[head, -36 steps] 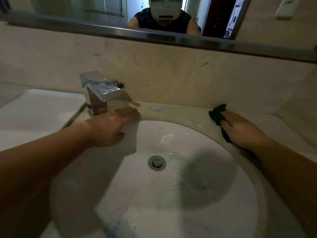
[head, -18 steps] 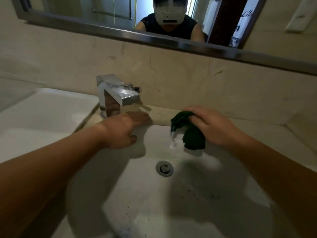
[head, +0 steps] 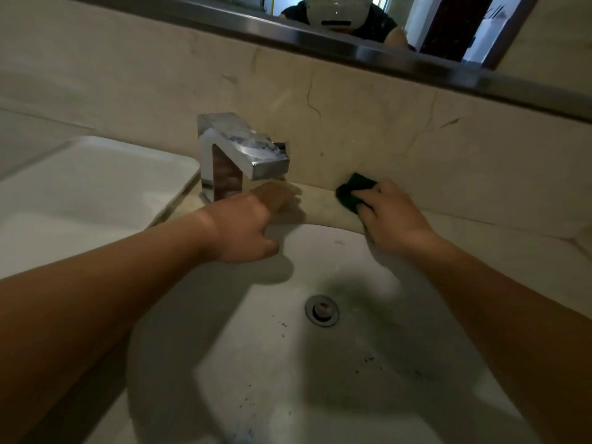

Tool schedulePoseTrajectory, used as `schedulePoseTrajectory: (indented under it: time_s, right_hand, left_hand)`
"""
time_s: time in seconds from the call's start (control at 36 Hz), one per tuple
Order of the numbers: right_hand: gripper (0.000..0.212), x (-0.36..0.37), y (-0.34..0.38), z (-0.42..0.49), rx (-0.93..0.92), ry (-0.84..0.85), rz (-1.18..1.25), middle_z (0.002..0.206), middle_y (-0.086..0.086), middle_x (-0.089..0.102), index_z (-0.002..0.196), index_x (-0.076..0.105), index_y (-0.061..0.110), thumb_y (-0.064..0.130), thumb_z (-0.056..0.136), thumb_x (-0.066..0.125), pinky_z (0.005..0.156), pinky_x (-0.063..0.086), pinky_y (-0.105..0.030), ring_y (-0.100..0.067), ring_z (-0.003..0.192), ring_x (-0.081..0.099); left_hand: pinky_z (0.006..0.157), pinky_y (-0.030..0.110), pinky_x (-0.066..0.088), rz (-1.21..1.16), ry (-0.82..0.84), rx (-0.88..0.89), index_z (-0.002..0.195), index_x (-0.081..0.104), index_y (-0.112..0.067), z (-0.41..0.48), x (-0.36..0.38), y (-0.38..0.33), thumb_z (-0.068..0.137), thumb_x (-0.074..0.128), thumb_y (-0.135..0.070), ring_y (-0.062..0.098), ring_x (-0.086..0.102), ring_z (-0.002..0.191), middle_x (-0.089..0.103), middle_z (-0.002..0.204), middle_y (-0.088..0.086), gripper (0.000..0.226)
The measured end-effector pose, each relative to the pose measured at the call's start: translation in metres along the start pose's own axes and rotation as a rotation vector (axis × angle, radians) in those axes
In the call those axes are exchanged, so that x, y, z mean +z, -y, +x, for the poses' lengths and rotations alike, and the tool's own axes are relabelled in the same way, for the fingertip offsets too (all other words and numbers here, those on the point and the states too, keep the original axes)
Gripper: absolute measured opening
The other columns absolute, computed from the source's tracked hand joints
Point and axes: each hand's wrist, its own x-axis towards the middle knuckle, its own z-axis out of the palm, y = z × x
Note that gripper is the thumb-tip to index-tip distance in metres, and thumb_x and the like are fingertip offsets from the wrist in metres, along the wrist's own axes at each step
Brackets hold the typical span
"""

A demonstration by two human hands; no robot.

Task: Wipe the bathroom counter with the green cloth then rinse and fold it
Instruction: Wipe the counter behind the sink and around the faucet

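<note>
The right hand (head: 395, 219) is pressing a dark green, bunched cloth (head: 352, 192) onto the beige stone counter strip (head: 317, 203) behind the round white ceramic basin (head: 262, 373), its fingers (head: 371, 195) curling down over the cloth and gripping it against the foot of the beige veined backsplash (head: 368, 136). The cloth is showing just beyond those fingertips, touching both counter and wall. The left hand (head: 243, 229) is resting palm-down on the counter, its fingers (head: 278, 195) lying spread and flat, holding nothing, directly beneath the spout of the square chrome faucet (head: 240, 155). A round metal drain (head: 322, 309) is sitting in the basin, nearer the camera than both sets of fingers.
</note>
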Motion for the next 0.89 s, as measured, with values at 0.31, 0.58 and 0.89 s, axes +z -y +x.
schedulePoseTrajectory:
  time_s: [0.31,0.58,0.89]
  right_hand:
    - [0.039,0.010,0.077,0.014,-0.274,0.057,0.012,0.121,-0.012,0.053,0.140,0.065,0.024,0.021,0.103,0.054,0.094,0.045,-0.043,-0.035,0.113,0.049]
    - [0.044,0.027,0.099,0.007,-0.347,0.113,0.057,0.152,0.004,0.047,0.147,0.051,0.040,0.032,0.105,0.040,0.109,0.036,-0.043,-0.026,0.130,0.032]
    - [0.049,-0.031,-0.017,-0.049,-0.053,0.171,-0.095,0.169,0.007,0.029,0.162,0.037,0.032,0.038,0.113,0.030,0.106,0.014,-0.022,-0.026,0.151,0.022]
  left_hand:
    - [0.127,0.039,0.028,-0.064,-0.061,-0.068,0.169,0.009,-0.022,-0.012,-0.007,-0.017,0.075,0.047,-0.057,0.027,0.027,0.157,0.022,0.173,0.011,0.107]
    - [0.119,0.033,0.033,-0.069,-0.112,-0.040,0.167,0.015,-0.019,-0.010,-0.003,-0.013,0.080,0.064,-0.043,0.030,0.040,0.147,0.037,0.164,0.015,0.103]
    - [0.116,0.036,0.037,0.149,0.022,-0.002,0.164,0.023,-0.036,-0.012,-0.001,-0.018,0.092,0.071,-0.049,0.031,0.048,0.139,0.040,0.166,0.007,0.087]
